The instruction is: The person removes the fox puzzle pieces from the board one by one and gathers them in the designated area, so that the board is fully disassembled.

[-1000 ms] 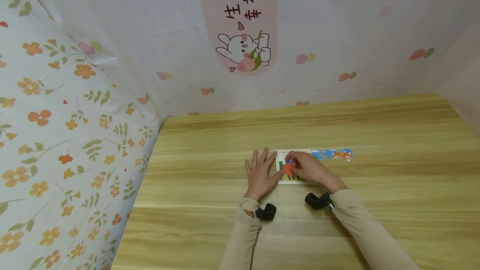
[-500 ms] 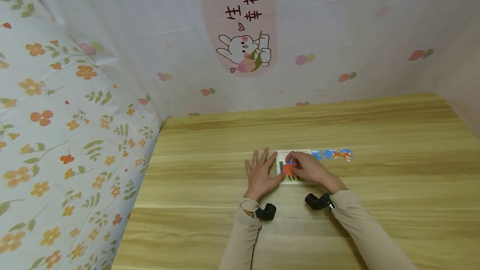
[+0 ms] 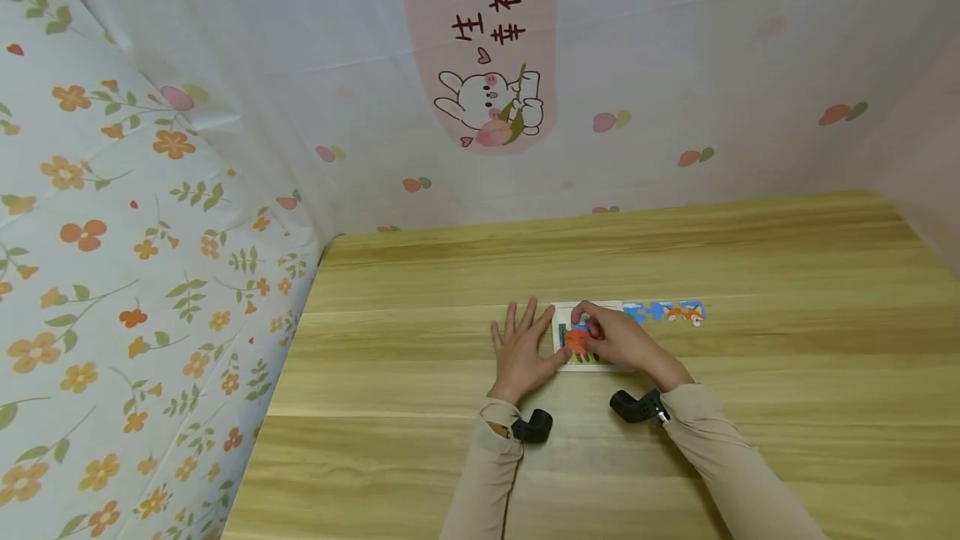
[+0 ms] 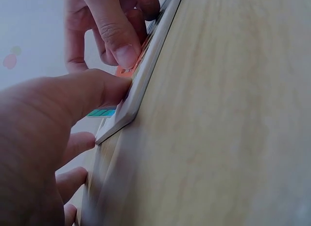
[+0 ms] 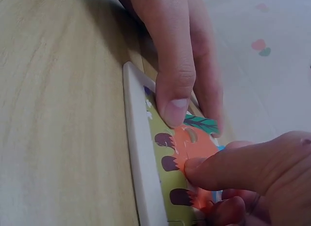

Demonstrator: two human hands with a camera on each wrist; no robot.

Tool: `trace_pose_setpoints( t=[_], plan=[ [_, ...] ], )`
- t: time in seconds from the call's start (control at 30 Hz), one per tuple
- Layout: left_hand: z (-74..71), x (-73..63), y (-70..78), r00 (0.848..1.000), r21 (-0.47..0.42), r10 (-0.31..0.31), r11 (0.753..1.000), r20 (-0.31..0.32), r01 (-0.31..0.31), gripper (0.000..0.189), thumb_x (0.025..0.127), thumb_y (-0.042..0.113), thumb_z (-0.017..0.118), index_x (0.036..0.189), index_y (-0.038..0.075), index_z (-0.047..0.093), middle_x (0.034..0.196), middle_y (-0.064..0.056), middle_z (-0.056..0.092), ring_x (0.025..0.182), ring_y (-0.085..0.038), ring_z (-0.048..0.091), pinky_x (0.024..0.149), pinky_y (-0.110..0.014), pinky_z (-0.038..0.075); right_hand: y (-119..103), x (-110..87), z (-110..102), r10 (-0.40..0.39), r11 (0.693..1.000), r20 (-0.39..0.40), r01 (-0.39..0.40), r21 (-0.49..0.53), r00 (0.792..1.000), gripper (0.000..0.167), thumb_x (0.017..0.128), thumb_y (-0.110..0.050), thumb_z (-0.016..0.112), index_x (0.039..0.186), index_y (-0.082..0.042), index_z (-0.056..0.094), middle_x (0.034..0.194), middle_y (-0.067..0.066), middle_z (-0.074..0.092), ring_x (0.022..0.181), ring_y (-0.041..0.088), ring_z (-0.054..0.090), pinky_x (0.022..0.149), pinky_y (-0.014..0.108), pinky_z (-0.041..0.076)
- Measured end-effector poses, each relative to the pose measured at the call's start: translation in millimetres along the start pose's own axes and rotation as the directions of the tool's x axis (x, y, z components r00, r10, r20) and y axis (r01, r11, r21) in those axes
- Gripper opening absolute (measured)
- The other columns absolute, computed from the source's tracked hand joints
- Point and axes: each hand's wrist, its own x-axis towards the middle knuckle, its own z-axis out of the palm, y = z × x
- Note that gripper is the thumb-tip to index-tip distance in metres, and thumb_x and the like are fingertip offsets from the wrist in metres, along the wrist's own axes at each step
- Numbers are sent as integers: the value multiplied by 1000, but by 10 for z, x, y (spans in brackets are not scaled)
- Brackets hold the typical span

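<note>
A small jigsaw puzzle (image 3: 576, 343) with an orange animal body lies in a white frame tray (image 3: 592, 368). My left hand (image 3: 520, 355) spreads its fingers on the table at the tray's left side. Its thumb (image 5: 175, 112) presses on the puzzle near the edge. With thumb and curled fingers, my right hand (image 3: 622, 337) pinches an orange puzzle piece (image 5: 201, 150) in the tray; the fingers hide part of it. Green, leaf-patterned puzzle pieces (image 5: 201, 123) show beside it in the right wrist view.
Several loose puzzle pieces (image 3: 682, 312), blue with a fox face, lie in a row right of the tray. All rests on a wood-grain table (image 3: 420, 440). A printed cloth (image 3: 337, 107) hangs behind, and a flowered one (image 3: 150, 273) on the left.
Both hands stay at the tray almost unmoved. The right fingers shift only slightly over the orange piece.
</note>
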Motion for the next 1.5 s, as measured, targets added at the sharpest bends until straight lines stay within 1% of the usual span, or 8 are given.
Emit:
trace_pose_setpoints(
  t=[0.2, 0.4, 0.47, 0.77, 0.93, 1.07, 1.2, 1.5],
  plan=[
    [17, 1, -14, 1000, 6, -9, 1000, 7, 9, 66, 82, 44, 62, 141, 24, 43, 151, -3, 26, 140, -30, 8, 105, -62, 3, 5, -1, 19, -12, 1000, -10, 12, 1, 1000, 25, 79, 7, 59, 101, -5, 55, 64, -4, 42, 50, 7, 34, 49, 24, 29],
    [9, -2, -1, 1000, -4, -8, 1000, -1, 8, 65, 81, 44, 62, 141, 24, 44, 151, -3, 27, 140, -30, 9, 105, -62, 3, 1, 3, 45, -46, 998, -58, 43, -53, 997, 27, 77, 9, 60, 99, -5, 56, 73, 2, 47, 62, 13, 41, 56, 28, 35],
    [4, -5, 2, 1000, -9, -3, 1000, -6, 3, 65, 81, 44, 63, 141, 24, 44, 150, -4, 28, 140, -31, 10, 105, -62, 3, -3, 4, 45, -43, 998, -67, 40, -51, 997, 28, 76, 10, 60, 98, -5, 56, 75, 3, 50, 64, 15, 43, 57, 30, 37],
    [-4, -7, -6, 1000, -27, 11, 1000, -24, -12, 65, 81, 42, 64, 140, 21, 46, 150, -5, 28, 140, -32, 10, 105, -62, 3, -10, 26, 30, -21, 1000, -99, 19, -18, 995, 27, 72, 10, 63, 94, -6, 60, 74, 2, 55, 60, 11, 46, 55, 28, 39],
    [-1, -10, -12, 999, -32, 26, 999, -39, -27, 64, 81, 42, 65, 139, 20, 47, 149, -6, 30, 139, -33, 12, 104, -63, 5, -9, 36, 22, 0, 1000, -91, 0, 0, 996, 27, 73, 11, 64, 93, -6, 60, 75, 5, 57, 58, 12, 47, 53, 28, 39],
    [-4, -8, -10, 999, -49, 25, 998, -40, -27, 64, 81, 41, 66, 138, 19, 48, 149, -7, 30, 139, -34, 12, 104, -63, 4, -6, 45, 27, 11, 1000, -88, -13, -19, 996, 26, 74, 10, 64, 94, -8, 61, 74, 3, 57, 58, 12, 48, 53, 28, 40],
    [-3, -2, -8, 999, -48, 23, 999, -33, -24, 64, 81, 42, 66, 139, 20, 47, 149, -6, 29, 139, -34, 12, 104, -63, 3, -5, 41, 35, -1, 999, -96, -4, -52, 995, 23, 76, 8, 64, 93, -7, 60, 74, -1, 56, 58, 10, 48, 53, 27, 40],
    [-2, 2, -10, 999, -30, 18, 999, -34, -19, 64, 81, 43, 66, 139, 21, 47, 149, -6, 30, 139, -33, 12, 104, -63, 5, -8, 31, 40, -23, 996, -106, 13, -86, 994, 21, 76, 10, 63, 91, -3, 59, 75, 3, 60, 62, 11, 52, 56, 29, 44]
  ],
)
